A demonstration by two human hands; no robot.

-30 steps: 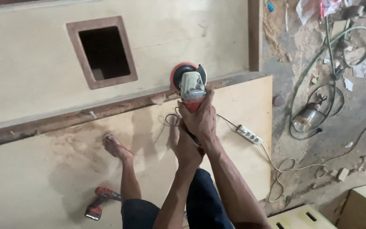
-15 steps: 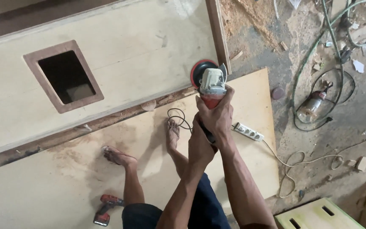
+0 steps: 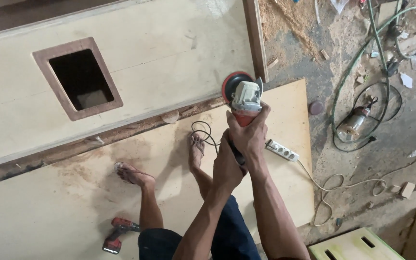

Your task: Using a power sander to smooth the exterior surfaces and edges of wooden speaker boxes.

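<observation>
Gripping the angle grinder [image 3: 244, 98] body-first, the right hand [image 3: 250, 132] leads, left hand [image 3: 227, 163] clamped behind, disc toward the plywood panel [image 3: 169, 53] edge.

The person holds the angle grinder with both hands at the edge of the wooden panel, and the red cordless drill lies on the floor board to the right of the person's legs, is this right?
Not quite. The head view shows both hands, left hand and right hand, on the angle grinder at the edge of the wooden panel, but the red cordless drill lies to the left of the person's legs, not the right.
</observation>
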